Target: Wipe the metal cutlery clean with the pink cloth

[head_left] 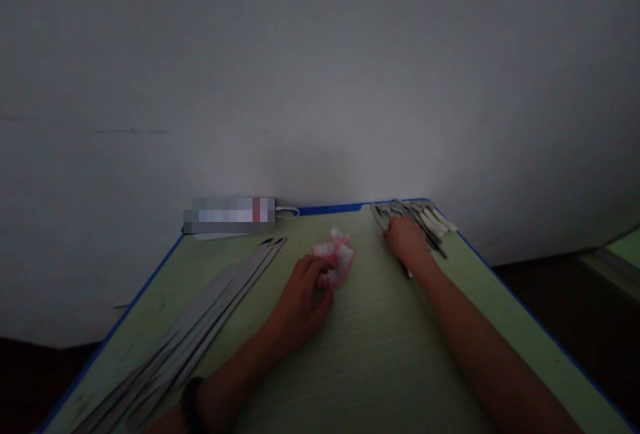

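Observation:
My left hand [307,297] rests over the middle of the table, its fingers curved and its thumb apart from them. Its fingertips reach the edge of a crumpled pink-and-white piece [343,261], thin like tissue or fabric. Farther back on the right, my right hand [406,239] is closed on a grey strip [379,217], which shows on both sides of the hand; most of its fingertips are hidden. Right beside it lies a bunch of grey strip-like pieces [417,211], with several white ends [437,223] toward the table's edge.
Long flat grey strips [200,321] lie slantwise along the left of the green table [380,361], which has a blue edge. A blurred-out box-like object [230,215] with a white cable [289,211] stands at the back left. A grey wall [320,87] rises behind.

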Motion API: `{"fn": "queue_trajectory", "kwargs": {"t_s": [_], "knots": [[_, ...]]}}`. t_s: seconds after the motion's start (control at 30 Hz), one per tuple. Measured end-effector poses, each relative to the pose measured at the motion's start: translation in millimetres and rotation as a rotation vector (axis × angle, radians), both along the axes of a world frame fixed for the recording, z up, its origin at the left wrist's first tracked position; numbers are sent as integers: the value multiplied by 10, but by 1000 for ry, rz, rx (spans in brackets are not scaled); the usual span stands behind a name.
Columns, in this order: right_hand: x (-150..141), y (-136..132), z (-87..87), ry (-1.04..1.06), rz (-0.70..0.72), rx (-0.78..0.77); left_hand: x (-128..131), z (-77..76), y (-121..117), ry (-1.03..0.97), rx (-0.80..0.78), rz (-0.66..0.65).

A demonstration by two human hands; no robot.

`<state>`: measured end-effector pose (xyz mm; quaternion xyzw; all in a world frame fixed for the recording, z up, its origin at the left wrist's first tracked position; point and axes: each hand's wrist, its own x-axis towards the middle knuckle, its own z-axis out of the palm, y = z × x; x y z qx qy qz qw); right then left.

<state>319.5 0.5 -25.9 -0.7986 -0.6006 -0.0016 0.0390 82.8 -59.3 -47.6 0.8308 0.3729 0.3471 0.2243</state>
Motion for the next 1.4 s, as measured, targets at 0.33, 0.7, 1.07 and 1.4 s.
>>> {"fn": "queue_trajectory", "kwargs": {"t_s": [0.33,0.7,1.07,1.4], "knots": [[-85,-38,46,53,61,72,10,-43,23,15,5,38],[-59,-10,-24,-51,-65,43,12,-48,22,90,34,45],[-27,-21,-16,-75,-98,80,15,-70,20,162,53,50],[-30,-48,5,-51,-110,79,5,-47,9,200,28,43]]}}
